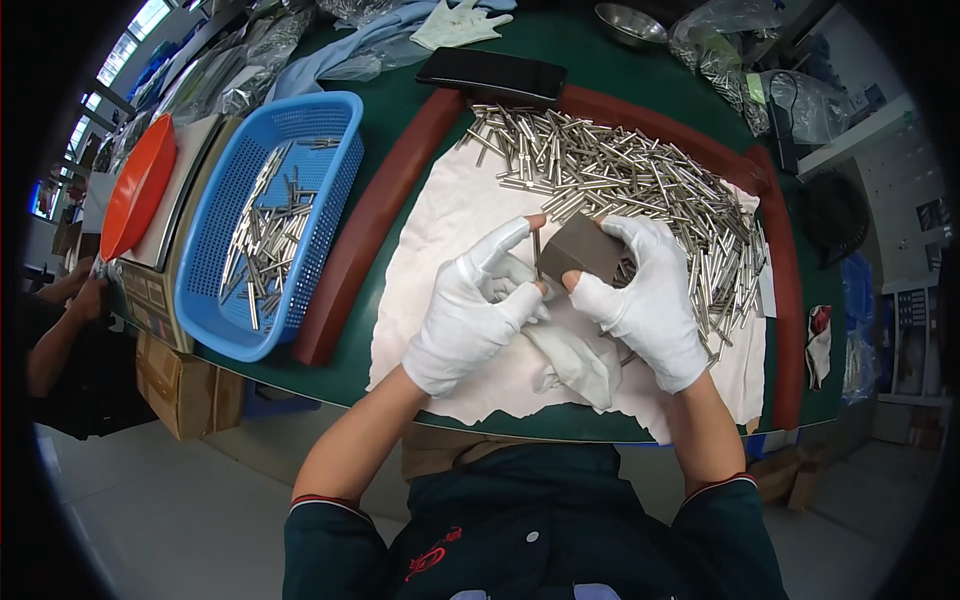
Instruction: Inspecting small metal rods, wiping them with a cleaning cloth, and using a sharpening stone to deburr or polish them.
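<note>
My left hand, in a white glove with bare fingertips, pinches a slim metal pin upright between thumb and forefinger. Gloved the same way, my right hand grips a brown-grey rectangular block that looks like a sanding block. The block's left edge is close beside the pin; whether they touch I cannot tell. Beneath both hands lies a crumpled white cloth on a pale pink cloth. Beyond them spreads a large heap of loose metal pins.
Dark red padded bars border the pink cloth on the green table. A blue basket with more pins stands left, a black phone at the back. Behind are a metal bowl and plastic bags. Another person's hands hold an orange basin.
</note>
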### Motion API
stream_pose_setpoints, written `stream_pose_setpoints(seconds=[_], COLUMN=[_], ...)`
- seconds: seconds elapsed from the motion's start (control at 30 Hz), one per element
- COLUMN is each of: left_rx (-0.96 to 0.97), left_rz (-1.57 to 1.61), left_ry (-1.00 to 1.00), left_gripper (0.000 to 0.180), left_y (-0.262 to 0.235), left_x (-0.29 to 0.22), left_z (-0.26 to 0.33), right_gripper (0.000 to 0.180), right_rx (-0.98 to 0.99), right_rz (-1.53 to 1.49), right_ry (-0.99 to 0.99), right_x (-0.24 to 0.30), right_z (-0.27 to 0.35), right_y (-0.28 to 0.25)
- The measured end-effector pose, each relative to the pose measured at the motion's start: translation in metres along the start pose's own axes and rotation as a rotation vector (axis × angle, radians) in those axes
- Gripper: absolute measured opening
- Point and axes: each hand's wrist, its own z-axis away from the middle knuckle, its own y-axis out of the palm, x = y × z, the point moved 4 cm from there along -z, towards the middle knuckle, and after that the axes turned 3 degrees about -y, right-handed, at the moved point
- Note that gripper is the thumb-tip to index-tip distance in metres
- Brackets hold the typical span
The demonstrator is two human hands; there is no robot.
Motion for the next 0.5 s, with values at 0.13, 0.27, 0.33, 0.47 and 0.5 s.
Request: stream_pose_setpoints(seconds=[0.13,0.27,0.33,0.47,0.5], left_rx=[0.024,0.038,0.034,0.033,0.031], left_rz=[0.092,0.139,0.154,0.135,0.133], left_ry=[-0.128,-0.179,-0.182,-0.186,-0.186], left_gripper=[0.06,0.064,0.064,0.064,0.064], left_y=[-0.0023,-0.0058,-0.0066,-0.0067,-0.0067], left_x=[-0.0048,-0.0012,-0.0017,-0.0026,-0.0025], left_z=[-0.0028,-0.0051,-0.0054,-0.0051,-0.005], right_gripper=[0.068,0.058,0.067,0.067,0.067], right_rx=[-0.077,-0.062,-0.094,-0.067,-0.057], right_rz=[-0.054,0.021,-0.008,0.03,0.017], right_ry=[0.061,0.089,0.067,0.076,0.083], right_x=[-0.0067,-0.0076,-0.0094,-0.0034,-0.0037], right_z=[-0.0001,-0.0011,-0.0023,-0.0015,-0.0012], right_y=[-0.0054,-0.0069,-0.0052,-0.0034,-0.0017])
